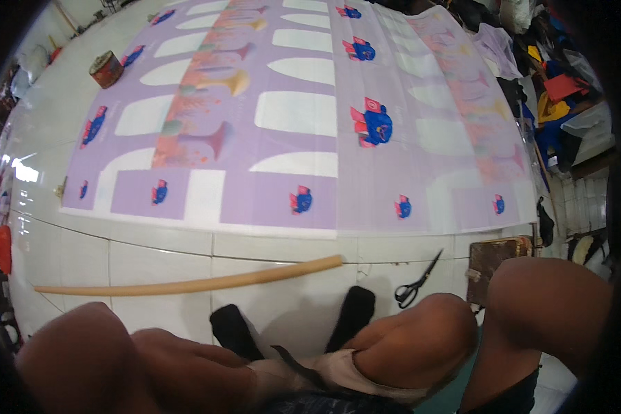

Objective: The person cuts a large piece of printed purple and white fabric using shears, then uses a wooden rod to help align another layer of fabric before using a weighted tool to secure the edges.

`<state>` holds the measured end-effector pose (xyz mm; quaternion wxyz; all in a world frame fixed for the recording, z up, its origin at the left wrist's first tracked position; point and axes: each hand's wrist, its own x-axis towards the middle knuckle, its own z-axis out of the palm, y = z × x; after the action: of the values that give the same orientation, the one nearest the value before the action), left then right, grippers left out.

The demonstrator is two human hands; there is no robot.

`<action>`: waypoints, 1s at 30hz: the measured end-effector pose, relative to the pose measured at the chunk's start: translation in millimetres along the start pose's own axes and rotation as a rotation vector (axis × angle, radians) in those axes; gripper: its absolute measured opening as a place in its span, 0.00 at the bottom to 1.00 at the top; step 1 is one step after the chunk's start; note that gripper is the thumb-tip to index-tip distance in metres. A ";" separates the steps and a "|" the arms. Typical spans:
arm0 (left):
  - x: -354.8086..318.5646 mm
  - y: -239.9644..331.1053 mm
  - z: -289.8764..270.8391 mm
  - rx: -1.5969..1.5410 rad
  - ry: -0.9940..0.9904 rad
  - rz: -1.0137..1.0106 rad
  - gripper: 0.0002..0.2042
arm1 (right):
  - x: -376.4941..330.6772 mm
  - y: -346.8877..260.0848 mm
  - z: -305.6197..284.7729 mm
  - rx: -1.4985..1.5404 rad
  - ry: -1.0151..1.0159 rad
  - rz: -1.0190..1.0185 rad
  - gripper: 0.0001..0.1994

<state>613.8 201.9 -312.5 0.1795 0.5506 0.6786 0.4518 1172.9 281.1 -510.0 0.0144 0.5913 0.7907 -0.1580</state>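
Neither of my hands shows; my bent left arm [83, 359] and bent right arm [552, 297] rise at the lower corners, and the hands are out of the picture. Ahead of my feet lies a wide lilac printed fabric [269, 200] with white arched shapes and blue cartoon figures, spread flat on the floor. Its right part looks paler, as if a thin layer covers it. Between the fabric and my feet rests a long tan rod [221, 281]. A pair of black scissors [415, 284] lies to the right, its blades pointing away from me.
A rusty metal box [477, 272] stands by my right arm. A worn tin [106, 70] sits at the fabric's far left edge. Heaped cloth and bags [559, 96] crowd the right side. White tiles [159, 259] show around the fabric; my black-covered feet [352, 314] stand on them.
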 end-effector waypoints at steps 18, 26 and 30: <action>253.2 25.1 -25.7 -0.369 0.103 0.439 0.13 | 207.2 -124.7 -145.7 0.195 0.409 -0.246 0.21; 176.9 -182.4 38.0 -0.072 -0.101 -0.765 0.18 | 130.0 -90.6 -49.5 -0.113 -0.360 -0.329 0.06; 170.2 -233.3 40.9 0.006 -0.165 -0.673 0.20 | 129.4 -89.2 -16.5 -0.070 -0.230 -0.492 0.04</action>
<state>451.5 377.1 -480.0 0.3713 0.3309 0.8067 0.3193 1052.9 383.5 -500.7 0.0857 0.3589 0.9086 -0.1956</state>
